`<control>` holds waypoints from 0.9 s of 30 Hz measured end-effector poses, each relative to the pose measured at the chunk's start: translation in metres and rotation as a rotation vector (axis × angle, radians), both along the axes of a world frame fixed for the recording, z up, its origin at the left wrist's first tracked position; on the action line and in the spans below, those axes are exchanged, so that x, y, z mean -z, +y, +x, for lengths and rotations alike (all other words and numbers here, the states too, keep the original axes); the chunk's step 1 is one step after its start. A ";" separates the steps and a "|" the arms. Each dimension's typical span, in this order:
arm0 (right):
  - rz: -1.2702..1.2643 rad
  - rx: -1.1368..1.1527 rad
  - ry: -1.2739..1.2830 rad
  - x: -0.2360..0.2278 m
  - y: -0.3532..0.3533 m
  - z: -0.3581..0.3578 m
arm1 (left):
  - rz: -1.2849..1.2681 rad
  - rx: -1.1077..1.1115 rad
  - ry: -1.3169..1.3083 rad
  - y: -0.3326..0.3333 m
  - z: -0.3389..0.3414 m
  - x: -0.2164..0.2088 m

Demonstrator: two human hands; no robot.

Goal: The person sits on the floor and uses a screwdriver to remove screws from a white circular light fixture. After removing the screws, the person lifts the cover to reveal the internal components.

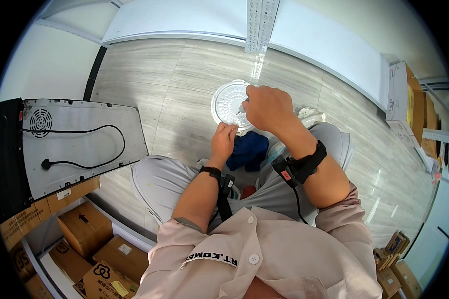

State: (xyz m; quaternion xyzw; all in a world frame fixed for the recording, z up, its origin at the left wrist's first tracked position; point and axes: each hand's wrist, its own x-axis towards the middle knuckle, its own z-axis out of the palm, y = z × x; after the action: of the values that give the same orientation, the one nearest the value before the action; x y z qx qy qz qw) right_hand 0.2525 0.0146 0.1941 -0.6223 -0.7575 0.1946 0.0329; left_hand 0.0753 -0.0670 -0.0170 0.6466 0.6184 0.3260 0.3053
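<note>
Work on the disc (226,103) looked unfinished, as your left hand (223,142) pinched its rim and your right hand (268,108) clasped a slim tool (239,112) over it.

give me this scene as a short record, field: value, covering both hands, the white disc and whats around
left hand: fingers of the left hand grip the near rim of the round white disc
right hand: the right hand is closed around a thin dark object, mostly hidden, over the disc
disc: patterned face up
near disc: blue cloth, just below it in view
wrists: black strap on each
left side: grey panel with round vent; black cord lying across it
lower left: cardboard boxes
floor: pale, streaked tiles
</note>
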 end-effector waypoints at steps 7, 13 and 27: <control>-0.029 -0.002 -0.012 -0.002 0.001 -0.001 | 0.055 0.022 -0.043 0.001 -0.005 0.006; -0.017 -0.008 0.000 -0.002 0.000 -0.002 | 0.031 0.022 -0.054 0.000 -0.007 0.011; -0.048 -0.074 -0.009 -0.010 -0.005 -0.001 | 0.064 0.053 0.000 0.000 -0.008 0.003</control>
State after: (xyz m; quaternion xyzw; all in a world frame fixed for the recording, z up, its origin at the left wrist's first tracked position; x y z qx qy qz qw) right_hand 0.2513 0.0097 0.2039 -0.5954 -0.7752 0.2110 0.0076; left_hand 0.0678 -0.0673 -0.0202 0.6721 0.5904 0.3374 0.2931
